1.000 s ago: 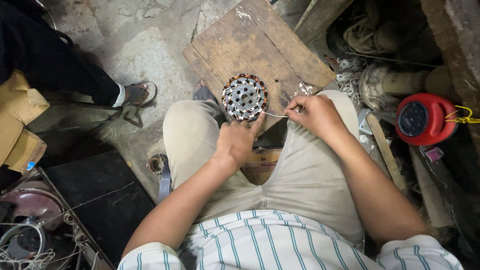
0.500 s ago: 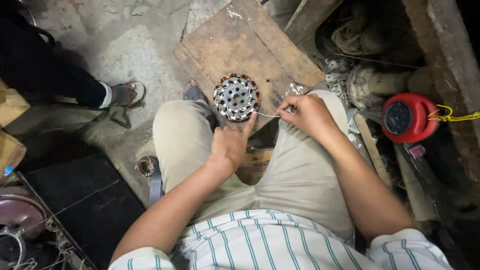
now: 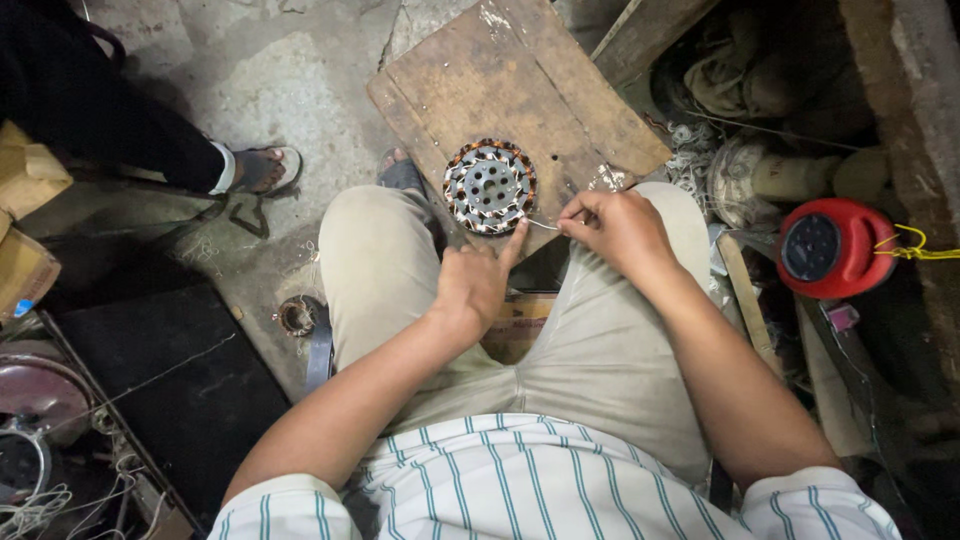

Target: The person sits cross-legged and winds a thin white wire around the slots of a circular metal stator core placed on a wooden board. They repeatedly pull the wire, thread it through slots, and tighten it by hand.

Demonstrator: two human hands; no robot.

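From the head camera I look straight down at my lap, where a round metal stator core with copper windings around its rim (image 3: 490, 186) lies flat on a worn brown wooden board (image 3: 540, 80) just past my knees. My left hand (image 3: 472, 285) has its fingers curled in and its index finger stretched out, the tip touching the core's near edge. My right hand (image 3: 618, 228) sits just beside the core, fingers pinched together on a thin pale wire (image 3: 543, 225) running back to the core. Off to the right, well apart, sits a red round cable reel with a dark face (image 3: 835, 247). At upper left, another person's sandalled foot (image 3: 262, 168) rests on the concrete floor (image 3: 290, 90).
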